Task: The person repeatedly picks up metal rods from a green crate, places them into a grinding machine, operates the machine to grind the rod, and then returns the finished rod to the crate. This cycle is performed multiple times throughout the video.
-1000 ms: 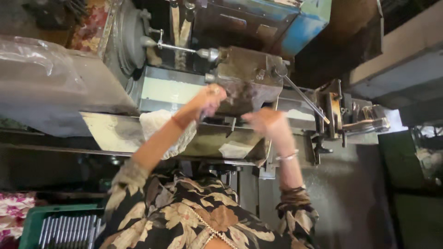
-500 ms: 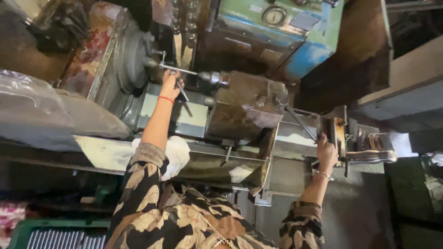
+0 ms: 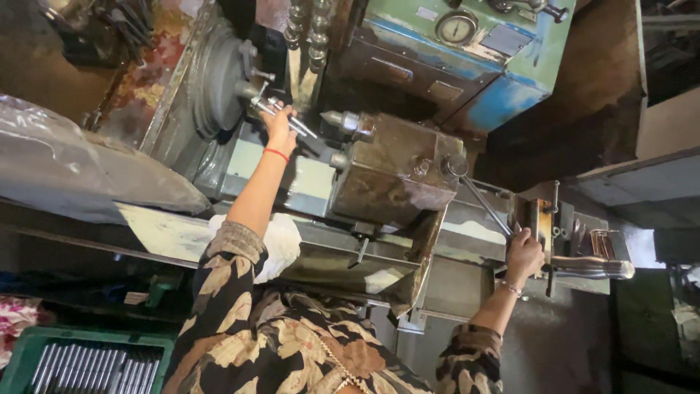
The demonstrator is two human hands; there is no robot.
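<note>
Head view shows your left hand (image 3: 279, 125) closed around a slim metal rod (image 3: 286, 118) at the chuck (image 3: 219, 80), far and to the left, the rod's long axis slanting from the chuck toward the pointed centre (image 3: 334, 119) just right of it. Your right hand (image 3: 523, 255) grips the long lever (image 3: 487, 208) well apart on the right, near the steel handle (image 3: 590, 267). Open room is tight between chuck and machine block (image 3: 394, 171); a green crate of rods (image 3: 80, 361) sits near left.
</note>
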